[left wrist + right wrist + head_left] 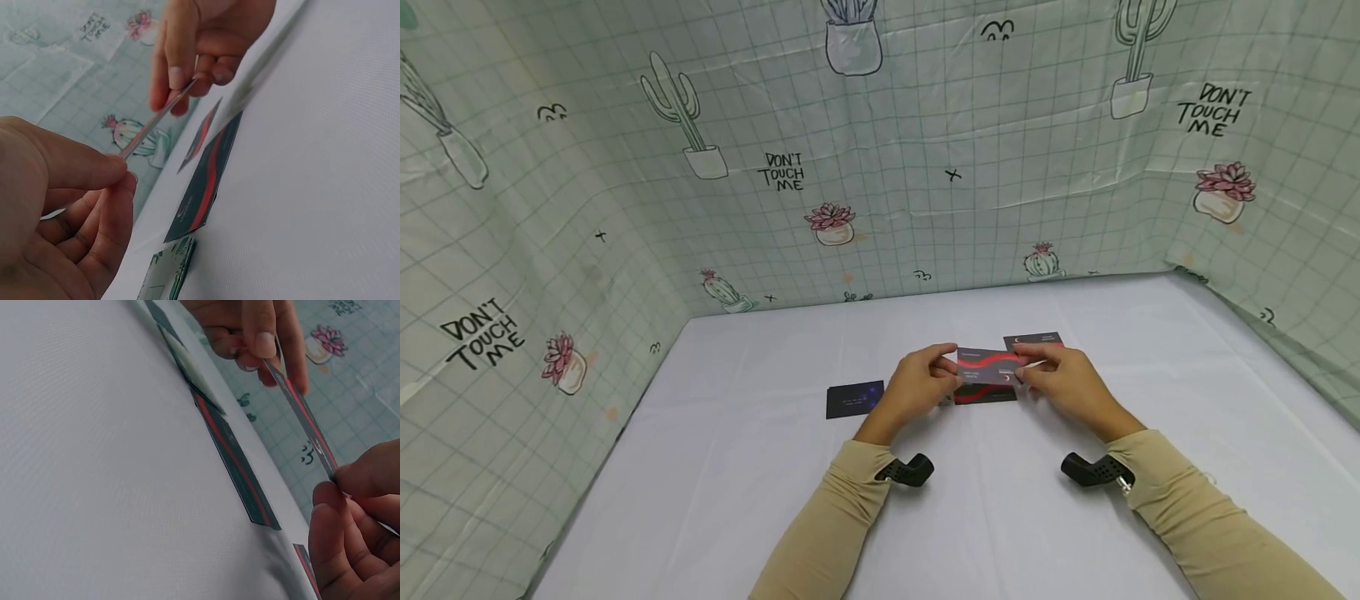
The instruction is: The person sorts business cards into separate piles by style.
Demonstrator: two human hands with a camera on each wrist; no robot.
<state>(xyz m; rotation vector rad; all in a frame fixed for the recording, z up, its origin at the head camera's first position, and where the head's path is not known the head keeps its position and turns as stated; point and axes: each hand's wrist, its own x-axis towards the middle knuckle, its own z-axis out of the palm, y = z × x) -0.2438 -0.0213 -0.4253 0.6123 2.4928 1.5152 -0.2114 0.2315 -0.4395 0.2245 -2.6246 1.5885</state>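
Both hands hold one grey business card (987,367) with a wavy red stripe, raised above the table. My left hand (921,382) pinches its left edge between thumb and fingers. On the opposite edge, my right hand (1063,385) pinches it likewise. In both wrist views the raised card is seen nearly edge-on. Beneath it lies a dark card with a red stripe (985,395), partly covered in the head view. Another red-striped card (1033,338) lies behind the right hand. A small stack of green-and-white cards (165,272) lies beside the dark card, mostly hidden by the left hand in the head view.
Left of the left hand lies a dark blue card or pile of cards (853,400). A white cloth (737,483) covers the table. Behind and at the sides hangs a checked curtain (895,233) printed with cacti.
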